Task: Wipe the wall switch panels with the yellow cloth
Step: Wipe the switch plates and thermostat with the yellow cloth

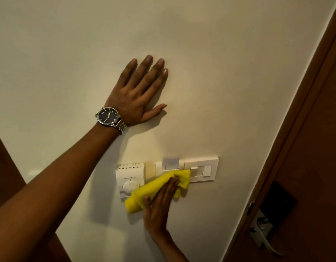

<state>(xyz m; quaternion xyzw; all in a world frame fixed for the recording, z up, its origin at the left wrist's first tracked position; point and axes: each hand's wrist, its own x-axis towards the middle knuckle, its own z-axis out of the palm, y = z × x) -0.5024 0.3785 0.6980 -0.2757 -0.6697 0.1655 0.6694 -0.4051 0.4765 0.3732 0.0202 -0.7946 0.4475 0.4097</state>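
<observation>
My right hand [159, 205] presses the yellow cloth [155, 190] flat against the cream wall, fingers stretched over it. The cloth covers the lower part of a key-card holder panel [170, 164] and the lower right corner of the white thermostat [129, 176]. Its tip touches the left edge of the white switch panel [203, 170], which carries rocker switches. My left hand [140, 91] lies flat on the bare wall above the panels, fingers spread, with a dark-faced wristwatch [108, 116] on the wrist. It holds nothing.
A dark brown wooden door and its frame [305, 129] run down the right side. A metal lever handle [263, 235] and a black lock plate [277, 201] sit on the door at the lower right. More dark wood shows at the far left edge.
</observation>
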